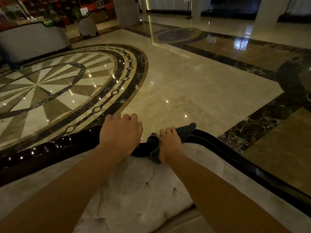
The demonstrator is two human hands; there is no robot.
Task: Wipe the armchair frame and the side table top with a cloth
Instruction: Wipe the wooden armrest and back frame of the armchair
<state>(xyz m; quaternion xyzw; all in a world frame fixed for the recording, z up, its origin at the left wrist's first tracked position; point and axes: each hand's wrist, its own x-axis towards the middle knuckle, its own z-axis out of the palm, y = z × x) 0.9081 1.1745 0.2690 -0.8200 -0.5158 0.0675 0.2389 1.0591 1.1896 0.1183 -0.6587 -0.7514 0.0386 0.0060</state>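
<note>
both bare forearms reach forward over the tufted, pale upholstered back (134,190) of the armchair, seen from behind and above. the dark glossy wooden frame (50,148) runs along the top edge of that padding, curving from the left side across to the right and down. the left hand (121,133) lies palm down on the top rail of the frame, its fingers (131,117) curled over the far edge, gripping the wood and nothing else. just beside it, the right hand (170,142) presses a dark grey cloth (186,132) against the same rail; its fingers are closed over the bunched cloth, with one end of the fabric sticking out past the fingertips toward the floor and another fold hanging below the palm onto the padding. beyond the chair spreads a polished marble floor (185,78) with a round inlaid medallion (55,84) to the left and dark stone border bands to the right. the side table cannot be made out for certain.
</note>
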